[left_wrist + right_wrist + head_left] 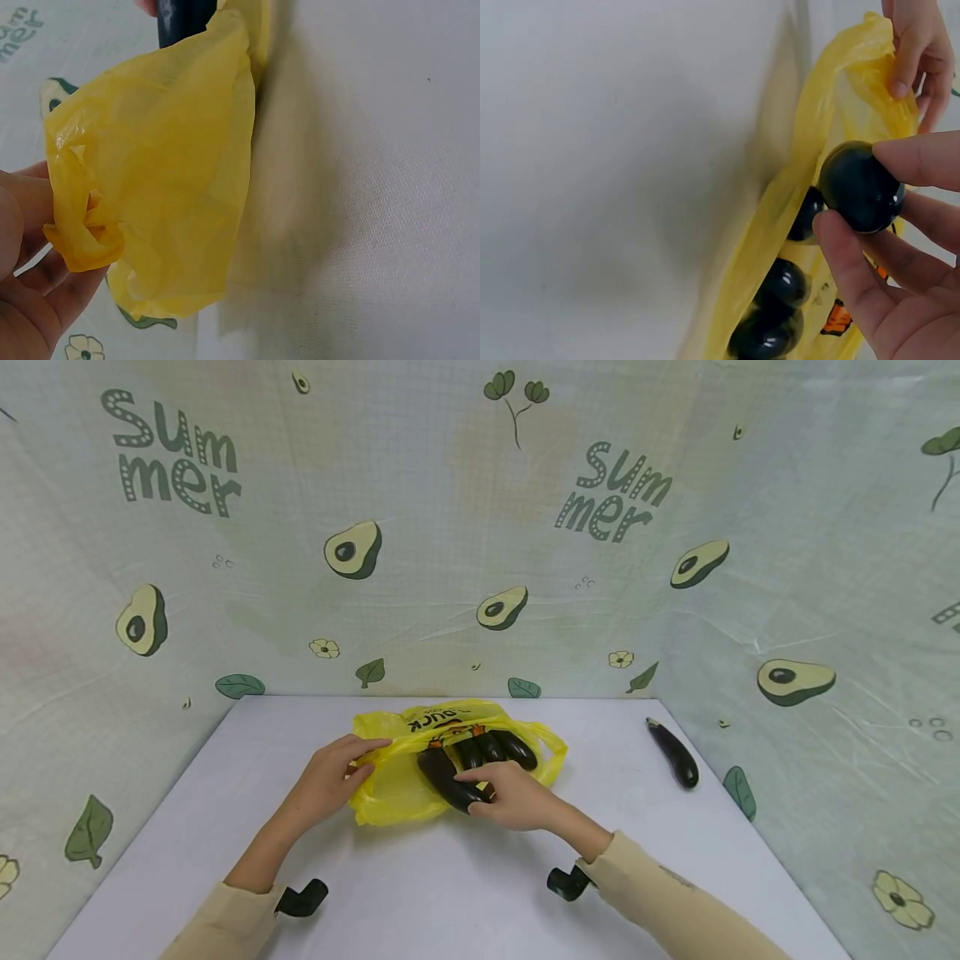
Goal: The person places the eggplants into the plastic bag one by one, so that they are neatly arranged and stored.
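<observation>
A yellow plastic bag [397, 781] lies on its side, its mouth held up, with dark lettering and orange print showing. My left hand [326, 781] pinches the bag's left edge; in the left wrist view the crumpled plastic [90, 240] sits between thumb and fingers. With thumb and fingertips, my right hand [517, 797] grips the round end of a dark purple eggplant [442, 777], which slants at the bag's mouth with its stem end inward. Several more eggplants [516, 750] lie side by side inside the bag; the right wrist view shows their rounded ends [769, 334].
One more eggplant [675, 756] lies alone on the right side of the white table [420, 893]. A printed cloth [420, 468] with avocados, leaves and lettering hangs behind and along both sides. Black wrist mounts [302, 898] stick out from both sleeves.
</observation>
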A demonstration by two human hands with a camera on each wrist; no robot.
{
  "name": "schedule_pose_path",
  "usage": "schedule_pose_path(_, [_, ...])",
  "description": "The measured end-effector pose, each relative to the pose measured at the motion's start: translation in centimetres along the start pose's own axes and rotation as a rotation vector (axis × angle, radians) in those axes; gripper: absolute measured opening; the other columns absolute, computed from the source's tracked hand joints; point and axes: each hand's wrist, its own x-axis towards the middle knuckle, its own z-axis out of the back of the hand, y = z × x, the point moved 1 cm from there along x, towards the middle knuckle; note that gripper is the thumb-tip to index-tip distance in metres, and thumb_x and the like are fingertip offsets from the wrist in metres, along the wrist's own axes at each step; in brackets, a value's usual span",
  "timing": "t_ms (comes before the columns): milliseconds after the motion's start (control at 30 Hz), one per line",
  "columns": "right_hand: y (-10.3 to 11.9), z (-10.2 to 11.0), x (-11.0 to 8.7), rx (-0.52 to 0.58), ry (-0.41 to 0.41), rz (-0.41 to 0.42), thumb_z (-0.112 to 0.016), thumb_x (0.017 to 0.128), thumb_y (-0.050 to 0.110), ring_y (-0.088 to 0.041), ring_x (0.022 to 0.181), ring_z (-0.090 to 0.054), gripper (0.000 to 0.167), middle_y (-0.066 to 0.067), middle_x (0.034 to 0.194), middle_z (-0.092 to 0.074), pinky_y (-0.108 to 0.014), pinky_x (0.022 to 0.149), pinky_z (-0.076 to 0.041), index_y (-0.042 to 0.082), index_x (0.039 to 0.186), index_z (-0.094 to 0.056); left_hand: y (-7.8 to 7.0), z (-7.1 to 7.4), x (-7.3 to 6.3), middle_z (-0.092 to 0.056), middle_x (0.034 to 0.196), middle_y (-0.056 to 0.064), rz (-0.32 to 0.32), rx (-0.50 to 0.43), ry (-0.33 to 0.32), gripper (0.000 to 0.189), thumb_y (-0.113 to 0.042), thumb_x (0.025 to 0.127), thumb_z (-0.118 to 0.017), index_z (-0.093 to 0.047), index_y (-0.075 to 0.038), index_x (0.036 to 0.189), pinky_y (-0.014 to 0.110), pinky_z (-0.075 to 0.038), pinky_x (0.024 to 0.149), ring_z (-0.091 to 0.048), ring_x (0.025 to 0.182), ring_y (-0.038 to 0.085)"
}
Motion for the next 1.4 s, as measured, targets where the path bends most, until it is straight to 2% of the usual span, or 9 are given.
schedule_pose_path(200, [0.1, -0.7, 0.8, -0.016, -0.005, -0.043, -0.073, 0.095, 0.012, -0.001, 0.052, -0.040, 0.047, 0.000, 0.087, -0.070, -0.019, 0.054, -0.040, 0.009, 0.142, -0.068, 0.1, -0.1, -0.1, -0.071, 0.117, 0.002, -0.013, 0.004, -0.001, 0.050, 0.003, 0.096, -0.075, -0.069, -0.016, 0.142, 0.035, -0.063, 0.084, -0.065, 0.100, 0.018])
schedule_pose_path(400, [-0.5, -1.6, 1.6, -0.034, -0.003, -0.065, -0.073, 0.096, 0.013, -0.004, 0.049, -0.033, 0.048, 0.009, 0.057, -0.037, -0.020, 0.052, -0.033, 0.008, 0.143, -0.067, 0.2, -0.2, 0.0, -0.071, 0.115, 0.001, -0.020, 0.002, -0.004, 0.051, 0.004, 0.095, -0.075, -0.070, -0.017, 0.142, 0.035, -0.063, 0.083, -0.064, 0.099, 0.017])
schedule_pose_path(500, [-0.7, -2.1, 2.0, -0.065, -0.021, -0.065, -0.074, 0.096, 0.014, -0.007, 0.064, -0.047, 0.046, 0.007, 0.068, -0.060, -0.022, 0.063, -0.043, 0.008, 0.142, -0.069, 0.2, -0.3, 0.0, -0.071, 0.115, 0.001, -0.020, 0.006, -0.002, 0.051, 0.004, 0.095, -0.075, -0.070, -0.017, 0.141, 0.034, -0.063, 0.083, -0.065, 0.099, 0.017])
schedule_pose_path(600, [-0.8, -2.5, 2.5, -0.097, -0.038, -0.067, -0.075, 0.096, 0.015, -0.014, 0.090, -0.060, 0.045, -0.001, 0.104, -0.077, -0.031, 0.083, -0.053, 0.009, 0.140, -0.070, 0.2, -0.3, 0.0, -0.071, 0.115, 0.002, -0.019, 0.010, -0.002, 0.051, 0.004, 0.095, -0.076, -0.070, -0.016, 0.141, 0.034, -0.063, 0.083, -0.065, 0.100, 0.017])
schedule_pose_path(667, [-0.9, -2.8, 2.7, -0.107, -0.050, -0.079, -0.075, 0.096, 0.016, -0.017, 0.108, -0.064, 0.045, -0.005, 0.126, -0.075, -0.039, 0.098, -0.054, 0.010, 0.140, -0.070, 0.2, -0.3, 0.0, -0.071, 0.115, 0.002, -0.017, 0.009, -0.003, 0.050, 0.004, 0.095, -0.076, -0.070, -0.016, 0.141, 0.034, -0.063, 0.083, -0.066, 0.100, 0.018])
schedule_pose_path(767, [-0.9, -3.2, 3.1, -0.106, -0.066, -0.101, -0.075, 0.096, 0.017, -0.019, 0.115, -0.065, 0.045, -0.005, 0.132, -0.074, -0.046, 0.106, -0.052, 0.010, 0.140, -0.070, 0.1, -0.3, -0.1, -0.071, 0.115, 0.002, -0.013, 0.009, -0.002, 0.050, 0.004, 0.095, -0.075, -0.070, -0.016, 0.141, 0.035, -0.063, 0.084, -0.066, 0.100, 0.018])
schedule_pose_path(867, [-0.8, -3.6, 3.3, -0.102, -0.095, -0.123, -0.077, 0.096, 0.019, -0.015, 0.111, -0.064, 0.044, -0.004, 0.130, -0.074, -0.041, 0.103, -0.052, 0.010, 0.139, -0.071, 0.1, -0.3, -0.1, -0.071, 0.115, 0.002, -0.015, 0.010, -0.002, 0.051, 0.004, 0.095, -0.075, -0.070, -0.016, 0.141, 0.034, -0.063, 0.084, -0.066, 0.100, 0.018])
schedule_pose_path(1100, [-0.5, -4.4, 3.9, -0.051, -0.193, -0.143, -0.081, 0.092, 0.017, -0.009, 0.075, -0.052, 0.042, -0.005, 0.107, -0.073, -0.024, 0.068, -0.047, 0.006, 0.132, -0.075, 0.0, -0.3, -0.1, -0.071, 0.113, 0.002, -0.016, 0.011, -0.003, 0.050, 0.004, 0.095, -0.075, -0.070, -0.016, 0.141, 0.035, -0.063, 0.084, -0.065, 0.099, 0.017])
schedule_pose_path(1400, [-0.7, -5.8, 4.7, -0.064, -0.300, -0.176, -0.087, 0.089, 0.021, -0.011, 0.079, -0.051, 0.040, -0.001, 0.098, -0.067, -0.024, 0.067, -0.046, 0.008, 0.126, -0.078, 0.0, -0.3, -0.1, -0.070, 0.113, 0.002, -0.011, 0.007, -0.003, 0.051, 0.004, 0.095, -0.075, -0.070, -0.016, 0.141, 0.036, -0.063, 0.084, -0.065, 0.098, 0.017])
